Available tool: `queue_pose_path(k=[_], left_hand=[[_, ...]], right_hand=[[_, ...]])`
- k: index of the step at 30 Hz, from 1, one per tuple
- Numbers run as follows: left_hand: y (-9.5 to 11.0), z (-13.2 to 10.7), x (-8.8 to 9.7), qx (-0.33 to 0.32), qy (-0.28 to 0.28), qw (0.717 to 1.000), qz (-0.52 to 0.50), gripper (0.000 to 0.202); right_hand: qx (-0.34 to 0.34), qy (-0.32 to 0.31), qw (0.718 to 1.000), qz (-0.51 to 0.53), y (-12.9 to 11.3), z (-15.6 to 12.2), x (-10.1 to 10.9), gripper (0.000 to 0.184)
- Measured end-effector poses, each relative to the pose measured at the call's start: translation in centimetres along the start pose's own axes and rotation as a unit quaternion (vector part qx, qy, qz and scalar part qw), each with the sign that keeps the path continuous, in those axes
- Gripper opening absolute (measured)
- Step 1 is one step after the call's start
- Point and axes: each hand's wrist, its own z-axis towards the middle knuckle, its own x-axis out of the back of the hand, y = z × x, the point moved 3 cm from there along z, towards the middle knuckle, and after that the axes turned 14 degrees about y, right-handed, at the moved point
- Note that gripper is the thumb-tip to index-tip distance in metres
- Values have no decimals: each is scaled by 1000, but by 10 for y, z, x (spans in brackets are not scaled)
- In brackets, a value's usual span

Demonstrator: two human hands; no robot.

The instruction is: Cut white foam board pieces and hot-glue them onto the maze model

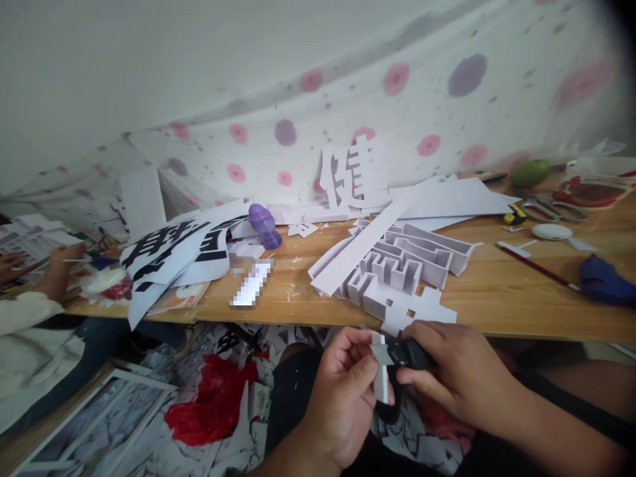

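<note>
My left hand [342,391] pinches a small white foam-board piece [381,371] between thumb and fingers, below the table's front edge. My right hand [450,371] is closed around a black tool [410,354] whose tip meets that piece. Just above, on the wooden table [497,298], lies a white three-dimensional foam-board character [397,265] with a long white strip [362,245] across it. An upright white cut-out character [354,173] leans on the dotted cloth behind.
Black-and-white printed sheets [173,255], a purple bottle [264,226], scissors [549,211], a green fruit [530,173], a blue glue gun [606,281] and a thin rod [536,265] lie on the table. Another person's hand [62,255] works at the far left. Scraps and a red bag [213,401] cover the floor.
</note>
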Motion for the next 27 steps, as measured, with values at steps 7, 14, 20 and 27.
queue_pose_path(k=[7,14,20,27], left_hand=[[4,-1,0,-2,19,1000,-10,20],[2,-3,3,4,24,1000,5,22],[-1,-5,5,-7,1,1000,6,20],[0,-8,5,-19,-15,999,24,22]], right_hand=[[24,-10,1000,13,-8,-2,-2,55],[13,-8,1000,18,-8,0,0,56],[0,-7,1000,9,-1,2,0,56],[-67,-3,998,15,12,6,3,55]])
